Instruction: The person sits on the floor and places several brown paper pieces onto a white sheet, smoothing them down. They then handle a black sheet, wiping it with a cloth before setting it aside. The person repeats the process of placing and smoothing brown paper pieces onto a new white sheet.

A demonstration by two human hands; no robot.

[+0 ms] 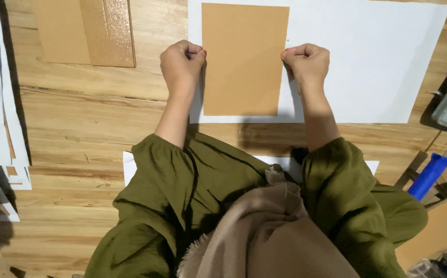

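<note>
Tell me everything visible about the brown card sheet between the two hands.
The brown card sheet is a plain tan rectangle, matte and unprinted, looking like thin cardboard. It lies flat, long side running away from the person, on a larger white paper sheet spread on the wooden floor. The left hand presses a closed fist at its left edge, the right hand at its right edge. No creases or tears show.

I see a plain tan card (244, 59) on a large white sheet (373, 62), both over a honey-coloured wooden floor (84, 134) with dark grain lines. My sleeves (167, 180) are olive green, the scarf (270, 231) is beige, and a bright blue handle (430, 175) shows at the right edge.
</note>
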